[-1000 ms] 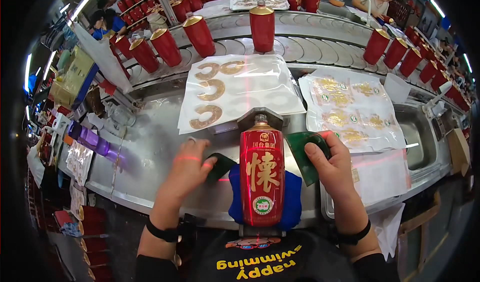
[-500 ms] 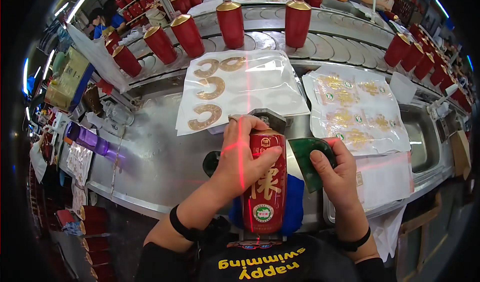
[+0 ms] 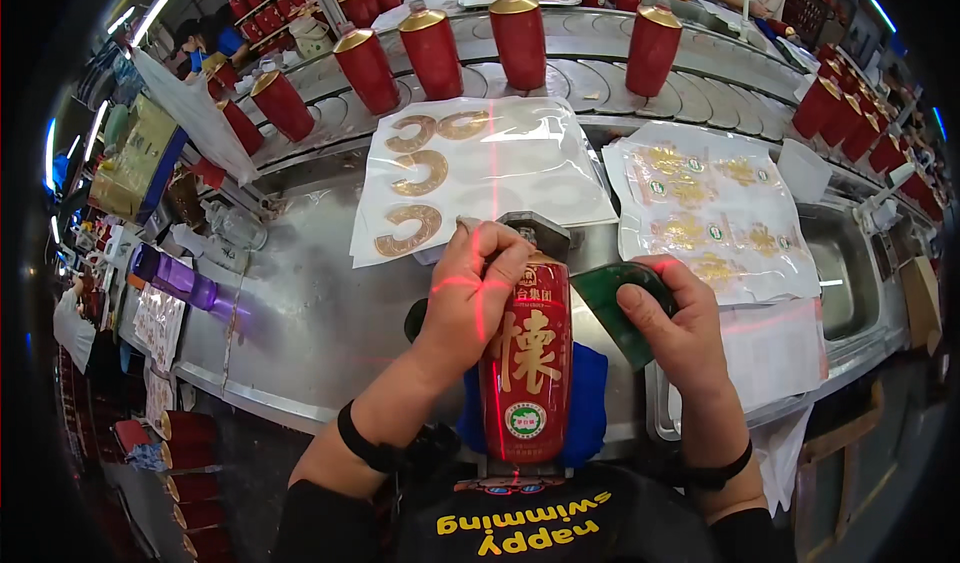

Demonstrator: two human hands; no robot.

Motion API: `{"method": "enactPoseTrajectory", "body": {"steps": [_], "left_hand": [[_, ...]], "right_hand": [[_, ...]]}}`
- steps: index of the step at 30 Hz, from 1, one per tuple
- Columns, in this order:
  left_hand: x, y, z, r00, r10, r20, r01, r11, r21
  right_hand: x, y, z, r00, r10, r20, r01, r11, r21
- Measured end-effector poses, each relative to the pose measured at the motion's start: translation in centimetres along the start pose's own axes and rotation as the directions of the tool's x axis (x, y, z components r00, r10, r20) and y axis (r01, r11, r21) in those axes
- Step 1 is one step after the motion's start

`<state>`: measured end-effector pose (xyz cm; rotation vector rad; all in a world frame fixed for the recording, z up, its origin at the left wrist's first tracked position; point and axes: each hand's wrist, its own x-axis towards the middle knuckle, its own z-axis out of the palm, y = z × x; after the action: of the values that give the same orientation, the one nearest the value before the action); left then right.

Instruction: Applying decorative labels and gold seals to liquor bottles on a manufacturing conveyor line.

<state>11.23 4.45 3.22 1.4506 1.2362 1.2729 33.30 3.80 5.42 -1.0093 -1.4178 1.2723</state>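
A: Metal table [image 3: 300, 333], yeah? What's on it, L to R?
B: Purple btl [image 3: 178, 275], clear btl [image 3: 240, 225] nr it, white gold-C sheet [image 3: 490, 188] mid, then white gold-print sheets [image 3: 715, 213] just beside, R.

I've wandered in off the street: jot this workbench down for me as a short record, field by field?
Left hand: left hand at the upper left of the red bottle
Right hand: right hand gripping a flat green tool
Bottle: neck away from the person; gold character, green-and-white emblem
Beneath it: blue cloth
Beyond it: white sheet with gold C-shaped prints
To the right: printed sheet, then metal sink
Far left: purple bottle
Back: gold-topped red bottles on a conveyor
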Motion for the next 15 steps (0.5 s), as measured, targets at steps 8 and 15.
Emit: {"method": "enactPoseTrajectory", "body": {"steps": [8,15], "left_hand": [[-0.5,-0.3,-0.6,0.976,0.209,0.06,-0.217,0.961,0.17],[-0.9,-0.6,-1.2,0.993,-0.023,0.118,0.038,0.991,-0.125]], "right_hand": [[2.2,-1.0,-0.1,0.989,0.075,0.13,-0.061,0.992,-0.11],[1.4,-0.5,1.3,0.999,0.011,0.049,-0.007,0.996,-0.086]]}}
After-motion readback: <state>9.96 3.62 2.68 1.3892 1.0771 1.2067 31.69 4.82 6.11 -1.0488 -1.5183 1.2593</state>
